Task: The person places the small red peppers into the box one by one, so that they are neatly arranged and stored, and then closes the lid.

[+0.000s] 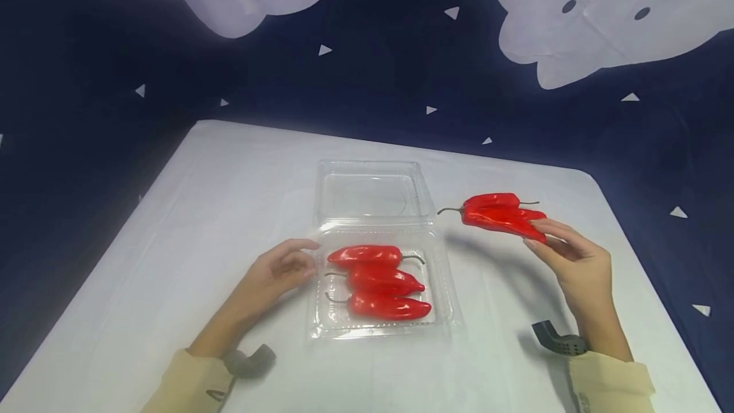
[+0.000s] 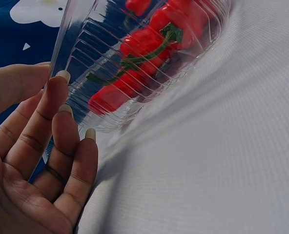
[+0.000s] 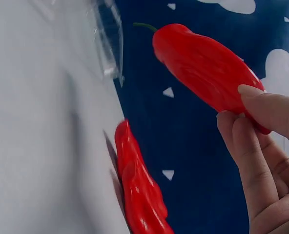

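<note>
My right hand (image 1: 579, 266) pinches a red pepper (image 3: 203, 68) near its pointed end, between thumb and fingertips. Its stem points left, and it hangs above the table, right of the clear plastic clamshell container (image 1: 450, 298). In the head view it partly covers more red peppers (image 1: 491, 199) lying on the table behind it; the right wrist view shows these red peppers (image 3: 142, 200) lower down. Three red peppers (image 1: 390, 306) lie side by side in the container's base. At its left edge, my left hand (image 1: 281, 269) holds the rim between thumb and finger, other fingers loosely bent.
The container's lid (image 1: 369, 196) is folded back flat, away from me. Everything stands on a white-covered table (image 1: 241, 171). Beyond its far edge hangs a dark blue cloth (image 1: 373, 81) with white clouds and triangles.
</note>
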`<state>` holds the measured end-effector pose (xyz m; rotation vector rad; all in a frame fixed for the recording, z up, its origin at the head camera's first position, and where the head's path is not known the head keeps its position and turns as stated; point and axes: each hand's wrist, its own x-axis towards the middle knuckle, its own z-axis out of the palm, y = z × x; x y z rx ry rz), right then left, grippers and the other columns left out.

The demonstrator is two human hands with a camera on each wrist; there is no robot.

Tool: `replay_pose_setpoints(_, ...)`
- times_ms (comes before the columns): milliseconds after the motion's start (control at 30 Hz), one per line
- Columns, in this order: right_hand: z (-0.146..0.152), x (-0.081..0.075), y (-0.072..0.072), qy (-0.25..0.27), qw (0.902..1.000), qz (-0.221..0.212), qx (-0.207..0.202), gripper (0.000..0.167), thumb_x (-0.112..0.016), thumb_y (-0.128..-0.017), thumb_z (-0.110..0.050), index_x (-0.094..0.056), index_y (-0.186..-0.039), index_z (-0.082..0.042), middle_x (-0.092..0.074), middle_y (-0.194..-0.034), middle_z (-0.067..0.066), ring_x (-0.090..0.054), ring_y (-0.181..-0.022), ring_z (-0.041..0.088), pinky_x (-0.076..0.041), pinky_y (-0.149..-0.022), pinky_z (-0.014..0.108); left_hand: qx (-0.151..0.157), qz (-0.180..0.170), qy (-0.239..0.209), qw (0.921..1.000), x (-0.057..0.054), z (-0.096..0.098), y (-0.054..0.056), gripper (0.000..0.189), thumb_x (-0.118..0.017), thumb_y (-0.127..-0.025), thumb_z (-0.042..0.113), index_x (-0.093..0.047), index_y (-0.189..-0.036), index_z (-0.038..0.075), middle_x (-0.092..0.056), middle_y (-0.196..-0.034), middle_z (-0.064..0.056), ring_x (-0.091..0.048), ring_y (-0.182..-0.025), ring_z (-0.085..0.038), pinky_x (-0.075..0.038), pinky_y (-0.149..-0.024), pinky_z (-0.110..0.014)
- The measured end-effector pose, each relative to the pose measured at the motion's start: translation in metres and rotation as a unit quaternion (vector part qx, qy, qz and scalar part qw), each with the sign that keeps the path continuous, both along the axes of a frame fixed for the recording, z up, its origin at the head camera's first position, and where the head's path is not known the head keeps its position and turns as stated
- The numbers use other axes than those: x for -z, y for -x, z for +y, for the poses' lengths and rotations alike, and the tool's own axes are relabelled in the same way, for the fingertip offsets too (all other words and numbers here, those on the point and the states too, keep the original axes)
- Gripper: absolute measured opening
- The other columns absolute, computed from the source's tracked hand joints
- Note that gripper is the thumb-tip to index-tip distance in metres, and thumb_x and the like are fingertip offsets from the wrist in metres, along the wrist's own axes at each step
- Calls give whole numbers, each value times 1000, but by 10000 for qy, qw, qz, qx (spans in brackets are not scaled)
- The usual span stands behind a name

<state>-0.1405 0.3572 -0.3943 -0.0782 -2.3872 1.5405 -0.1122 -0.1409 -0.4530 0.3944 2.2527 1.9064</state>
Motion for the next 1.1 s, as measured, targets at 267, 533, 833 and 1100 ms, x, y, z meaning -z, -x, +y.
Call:
replay_pose_setpoints(267, -52, 11, -2, 125, 9924, 155, -1211, 39, -82, -87, -6, -72, -125, -4, -71, -122, 7, -66, -112, 13, -55, -86, 22, 27, -69, -17, 10000, -2, 0, 0, 43, -71, -97, 16, -58, -139, 16, -72, -108, -8, -67, -108, -23, -49, -100, -31)
replay_pose_setpoints(533, -95, 19, -3, 259, 9744, 523, -2171, 35, -79, -84, 7, -74, -118, 0, -69, -121, 15, -69, -107, 17, -58, -85, 29, 25, -110, -78, 9999, -2, 0, 0, 44, -72, -97, 16, -59, -138, 16, -72, -107, -8, -67, -107, -24, -49, -100, -32)
replay_pose_setpoints(833, -122, 23, 6, 478, 9528, 388, -2972, 33, -77, -86, 8, -73, -118, 0, -68, -122, 15, -66, -112, 20, -58, -86, 33, -21, -300, -160, 9994, 1, -1, -1, 44, -73, -96, 18, -59, -138, 19, -71, -109, -8, -67, -108, -24, -50, -100, -34)
replay_pose_setpoints(1100, -141, 21, 15, -491, 9462, 657, -3130, 36, -82, -85, -4, -75, -119, -16, -71, -119, -1, -67, -111, 17, -59, -86, 36, -20, -320, -235, 9992, -2, 1, -1, 44, -73, -96, 17, -59, -137, 17, -71, -110, -11, -67, -108, -25, -49, -102, -35)
